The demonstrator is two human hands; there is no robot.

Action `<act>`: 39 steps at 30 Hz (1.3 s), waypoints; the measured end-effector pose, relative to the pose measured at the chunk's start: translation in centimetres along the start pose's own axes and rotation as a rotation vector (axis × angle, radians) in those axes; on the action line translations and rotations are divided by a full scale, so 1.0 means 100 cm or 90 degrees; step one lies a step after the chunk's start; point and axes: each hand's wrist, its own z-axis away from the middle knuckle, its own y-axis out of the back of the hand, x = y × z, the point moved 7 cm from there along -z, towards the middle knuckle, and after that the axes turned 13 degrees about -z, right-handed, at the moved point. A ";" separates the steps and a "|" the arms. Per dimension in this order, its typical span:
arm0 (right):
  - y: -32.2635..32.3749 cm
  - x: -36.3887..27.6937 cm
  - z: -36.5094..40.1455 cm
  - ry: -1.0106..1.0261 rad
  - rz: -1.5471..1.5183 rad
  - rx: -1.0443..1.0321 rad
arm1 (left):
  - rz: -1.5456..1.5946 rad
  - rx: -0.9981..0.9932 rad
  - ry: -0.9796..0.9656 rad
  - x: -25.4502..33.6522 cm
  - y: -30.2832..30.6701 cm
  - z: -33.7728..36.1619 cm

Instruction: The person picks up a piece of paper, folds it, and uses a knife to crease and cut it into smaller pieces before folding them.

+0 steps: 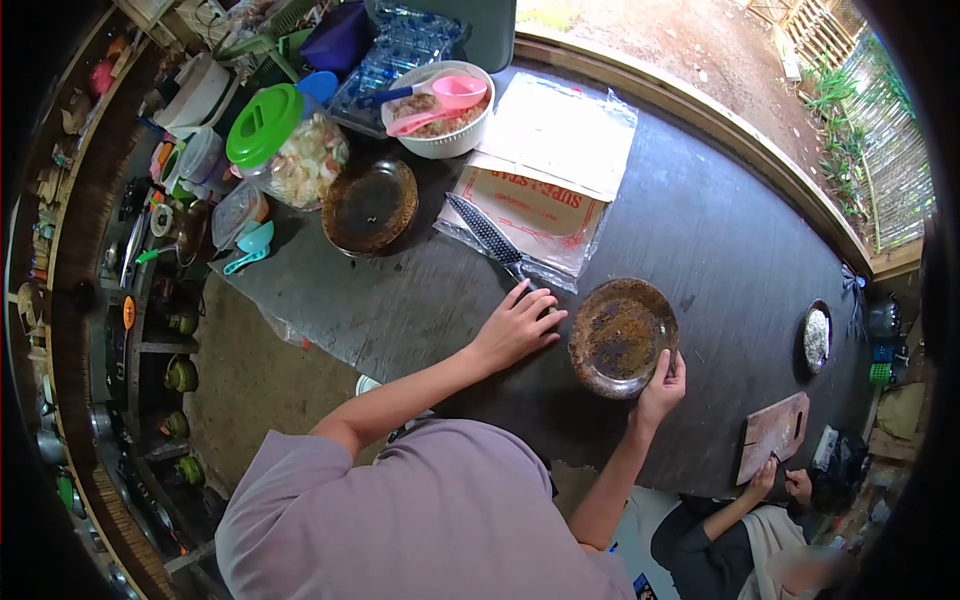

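Note:
My left hand (518, 328) reaches over the handle end of a knife (484, 232), fingers bent down around it. The dark, dotted blade points away and lies across a clear plastic pack of brown paper sheets (540, 215) with red print. My palm hides most of the handle. With thumb on top of the rim, my right hand (660, 388) grips a round brown plate (622, 335) at its near right side. The plate's surface is mottled and worn, and it holds no food.
A similar brown plate (370, 207), a green-lidded jar (290, 150) and a white bowl (437, 140) with pink spoons stand at the table's left. At right, another person's hands (768, 478) work at a cutting board (772, 435), near a dish of white food (817, 338).

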 end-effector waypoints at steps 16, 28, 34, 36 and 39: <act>-0.061 -0.002 0.020 0.023 0.092 -0.099 | 0.096 0.060 0.055 -0.049 0.045 0.071; -0.070 -0.009 0.025 0.046 0.139 -0.118 | 0.104 0.153 0.100 -0.047 0.059 0.009; -0.075 -0.034 0.026 0.190 0.357 -0.098 | 0.046 0.213 0.133 -0.126 0.069 -0.075; -0.075 -0.028 0.024 0.214 0.376 -0.106 | 0.015 0.173 0.154 -0.156 0.059 -0.114; -0.075 -0.030 0.019 0.212 0.403 -0.107 | -0.053 0.092 0.128 -0.185 0.028 -0.159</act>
